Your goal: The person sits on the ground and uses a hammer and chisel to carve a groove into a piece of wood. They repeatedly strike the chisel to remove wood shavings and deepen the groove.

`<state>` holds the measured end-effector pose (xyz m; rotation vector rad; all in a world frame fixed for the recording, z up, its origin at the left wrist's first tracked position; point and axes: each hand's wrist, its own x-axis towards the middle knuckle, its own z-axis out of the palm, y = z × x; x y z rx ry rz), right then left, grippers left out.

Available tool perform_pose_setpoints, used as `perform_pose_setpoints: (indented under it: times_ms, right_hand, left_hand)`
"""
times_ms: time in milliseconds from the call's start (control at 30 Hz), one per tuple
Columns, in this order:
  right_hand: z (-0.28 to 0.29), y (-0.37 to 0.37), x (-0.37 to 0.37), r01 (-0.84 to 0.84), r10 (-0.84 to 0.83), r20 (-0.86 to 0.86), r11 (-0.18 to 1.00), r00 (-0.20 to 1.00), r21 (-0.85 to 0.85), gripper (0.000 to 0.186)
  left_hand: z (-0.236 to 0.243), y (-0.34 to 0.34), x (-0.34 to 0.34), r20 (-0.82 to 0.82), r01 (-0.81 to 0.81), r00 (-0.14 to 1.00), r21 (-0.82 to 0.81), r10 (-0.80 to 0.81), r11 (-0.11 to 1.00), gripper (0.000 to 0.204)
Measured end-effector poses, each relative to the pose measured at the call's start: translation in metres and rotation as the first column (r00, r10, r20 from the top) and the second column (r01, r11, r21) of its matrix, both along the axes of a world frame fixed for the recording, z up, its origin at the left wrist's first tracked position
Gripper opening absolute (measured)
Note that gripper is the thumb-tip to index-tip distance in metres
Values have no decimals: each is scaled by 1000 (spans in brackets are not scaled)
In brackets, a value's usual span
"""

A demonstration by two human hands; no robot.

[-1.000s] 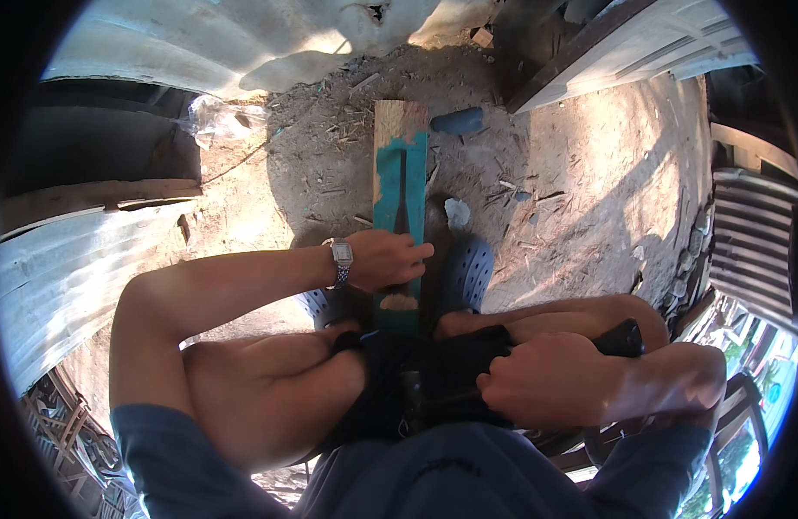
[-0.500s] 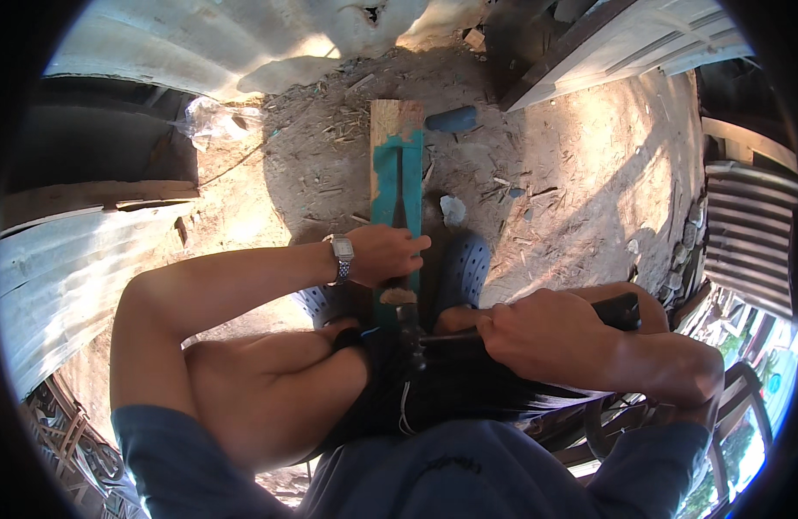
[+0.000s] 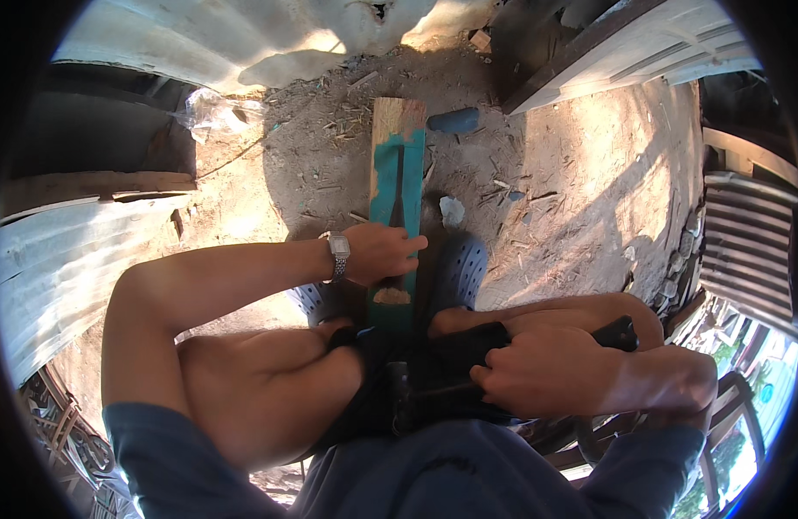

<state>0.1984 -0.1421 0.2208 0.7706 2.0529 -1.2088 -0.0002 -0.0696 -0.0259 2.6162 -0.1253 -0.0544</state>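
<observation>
My left hand [image 3: 383, 254], with a watch on its wrist, is closed over a dark, narrow, tapering piece [image 3: 398, 195] that looks like metal. That piece lies along a wooden board [image 3: 383, 186] partly painted green, which stretches away from me between my feet. Just below the hand shows a rough tan patch [image 3: 391, 296]; whether it is bare wood or the end of the held piece I cannot tell. My right hand [image 3: 550, 368] grips the black handle of a hammer [image 3: 434, 394] sideways over my lap, its dark head near my body, apart from the board.
Blue perforated clogs [image 3: 461, 270] flank the board. A bluish-grey object [image 3: 453, 120] and a pale lump [image 3: 452, 211] lie right of it on the dirt floor, among wood chips. Clear plastic [image 3: 215, 115] sits at left. Corrugated sheets [image 3: 749, 246] stand at right.
The hammer head has dropped back toward my body, away from the tan patch, as my right hand shifted slightly nearer. My left hand stays on the dark piece.
</observation>
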Motion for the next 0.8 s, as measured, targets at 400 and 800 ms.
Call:
perform_pose_setpoints:
  times_ms: [400, 800]
  right_hand:
    - [-13, 13, 12, 120, -117, -46, 990, 992, 68, 19]
    - [-7, 7, 9, -8, 7, -17, 1000, 1000, -12, 25]
  left_hand:
    - [-5, 0, -2, 2, -6, 1000, -12, 6, 1000, 25]
    - [-6, 1, -2, -29, -13, 1000, -8, 13, 1000, 24]
